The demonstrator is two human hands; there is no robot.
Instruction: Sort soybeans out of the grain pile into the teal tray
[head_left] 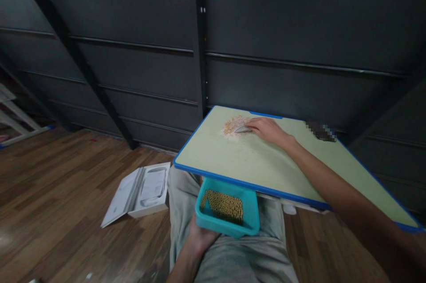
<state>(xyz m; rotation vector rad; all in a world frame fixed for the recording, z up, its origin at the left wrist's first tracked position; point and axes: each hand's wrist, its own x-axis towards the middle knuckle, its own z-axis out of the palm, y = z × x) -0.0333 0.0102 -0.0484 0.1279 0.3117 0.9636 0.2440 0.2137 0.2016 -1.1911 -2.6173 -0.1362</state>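
My right hand (268,129) reaches across a pale green board with a blue rim (233,178) and is closed on a small metal tool (242,129). The tool's tip touches a small pile of mixed pale and orange grains (233,125) at the board's far left. My left hand (199,236) is under the board's near edge and holds a turquoise plastic tray (251,223) from below. The tray holds several small yellowish beans (222,205). The left hand's fingers are hidden behind the tray.
I sit on a wooden floor (66,176) with grey trousers (233,256) under the tray. An open white box (141,192) lies on the floor to the left. A dark panelled wall (266,29) stands right behind the board.
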